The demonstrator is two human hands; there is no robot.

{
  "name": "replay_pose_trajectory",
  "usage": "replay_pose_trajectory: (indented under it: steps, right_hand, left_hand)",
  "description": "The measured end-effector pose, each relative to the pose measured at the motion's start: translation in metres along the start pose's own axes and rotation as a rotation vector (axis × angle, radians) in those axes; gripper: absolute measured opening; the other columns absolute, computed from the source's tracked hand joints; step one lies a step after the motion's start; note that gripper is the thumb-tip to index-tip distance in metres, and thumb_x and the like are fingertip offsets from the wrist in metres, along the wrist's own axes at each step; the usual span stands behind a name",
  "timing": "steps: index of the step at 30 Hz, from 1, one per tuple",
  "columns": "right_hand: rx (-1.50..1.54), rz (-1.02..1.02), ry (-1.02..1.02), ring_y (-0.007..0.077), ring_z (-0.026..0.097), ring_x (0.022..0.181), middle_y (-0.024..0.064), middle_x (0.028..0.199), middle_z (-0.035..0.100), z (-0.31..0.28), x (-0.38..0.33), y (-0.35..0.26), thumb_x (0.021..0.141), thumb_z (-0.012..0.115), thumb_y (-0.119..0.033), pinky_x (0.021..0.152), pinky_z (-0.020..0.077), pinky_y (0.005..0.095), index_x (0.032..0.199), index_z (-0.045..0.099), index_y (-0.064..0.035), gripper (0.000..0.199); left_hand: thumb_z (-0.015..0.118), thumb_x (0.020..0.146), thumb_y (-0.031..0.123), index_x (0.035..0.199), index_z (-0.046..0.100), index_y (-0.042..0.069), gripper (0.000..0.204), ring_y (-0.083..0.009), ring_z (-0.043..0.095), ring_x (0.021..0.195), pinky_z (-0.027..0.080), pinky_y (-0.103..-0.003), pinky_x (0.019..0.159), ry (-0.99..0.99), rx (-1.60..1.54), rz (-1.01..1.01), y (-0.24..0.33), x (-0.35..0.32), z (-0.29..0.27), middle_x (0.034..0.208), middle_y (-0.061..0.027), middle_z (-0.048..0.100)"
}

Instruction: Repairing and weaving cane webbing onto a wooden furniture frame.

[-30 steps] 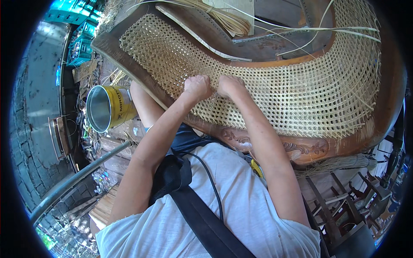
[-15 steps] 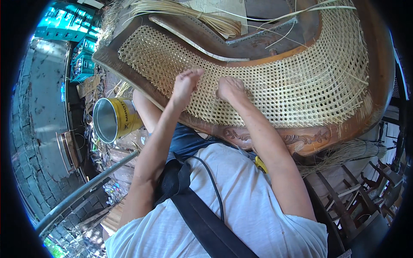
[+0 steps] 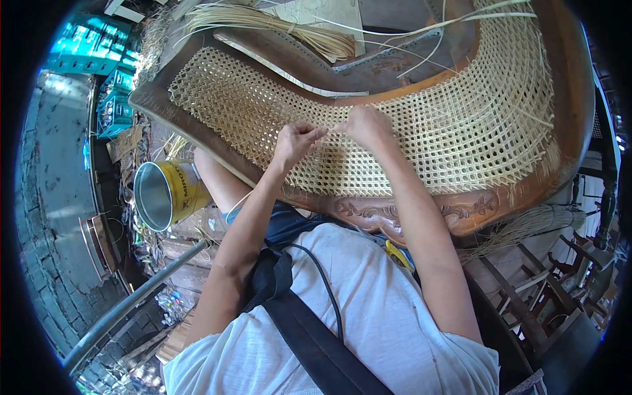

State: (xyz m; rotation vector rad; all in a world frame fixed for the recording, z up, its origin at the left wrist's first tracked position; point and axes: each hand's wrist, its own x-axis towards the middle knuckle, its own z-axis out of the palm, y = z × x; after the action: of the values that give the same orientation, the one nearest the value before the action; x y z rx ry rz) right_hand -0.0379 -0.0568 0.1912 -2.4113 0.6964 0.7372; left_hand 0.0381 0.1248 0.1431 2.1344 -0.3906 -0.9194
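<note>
1. Head view: a woven cane panel [image 3: 408,125] fills a carved wooden chair frame [image 3: 395,214] across the person's lap.
2. On the panel's middle, the left hand [image 3: 295,141] and right hand [image 3: 366,125] meet, fingertips pinched closed on a thin cane strand [image 3: 331,128].
3. A loose cane bundle [image 3: 276,26] lies beyond the panel.
4. A yellow metal can [image 3: 168,192] sits left of the frame.

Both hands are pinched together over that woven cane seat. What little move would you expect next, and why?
Probably a short pull to draw a cane strand snug through the weave. The left hand and right hand meet fingertip to fingertip on the woven cane panel, as if pinching one thin strand, though the strand itself is too fine to make out. Loose strands lie above on the carved wooden frame.
</note>
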Motion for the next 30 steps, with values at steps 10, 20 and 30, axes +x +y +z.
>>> replay_pose_trajectory:
  steps: [10, 20, 30]
  right_hand:
    - [-0.237, -0.222, -0.01, 0.0247, 0.07, 0.087, 0.0162, 0.093, 0.071, 0.054, 0.02, -0.024, 0.085, 0.054, -0.005, 0.082, 0.056, 0.0379, 0.095, 0.071, -0.0019, 0.02]
    - [-0.237, -0.195, -0.102, 0.0243, 0.068, 0.099, 0.0155, 0.102, 0.07, 0.043, 0.026, -0.04, 0.086, 0.051, -0.004, 0.089, 0.0516, 0.0376, 0.099, 0.071, -0.003, 0.024]
    - [-0.249, -0.096, -0.138, 0.0232, 0.068, 0.098, 0.0126, 0.101, 0.071, 0.043, 0.038, -0.039, 0.08, 0.057, -0.004, 0.089, 0.052, 0.0357, 0.096, 0.073, -0.0048, 0.023]
  left_hand:
    - [0.068, 0.072, 0.023, 0.079, 0.073, -0.001, 0.026, -0.0251, 0.069, 0.063, 0.056, -0.036, 0.066, 0.151, 0.257, 0.039, -0.018, 0.004, 0.001, 0.066, -0.0191, 0.068]
    - [0.067, 0.079, 0.028, 0.09, 0.075, 0.005, 0.027, -0.034, 0.069, 0.091, 0.055, -0.042, 0.083, 0.055, 0.443, -0.037, -0.02, 0.009, 0.007, 0.094, -0.0221, 0.07]
    - [0.064, 0.078, 0.03, 0.092, 0.076, 0.008, 0.028, -0.0346, 0.07, 0.086, 0.056, -0.041, 0.079, 0.119, 0.6, -0.119, -0.013, 0.012, 0.016, 0.09, -0.022, 0.071]
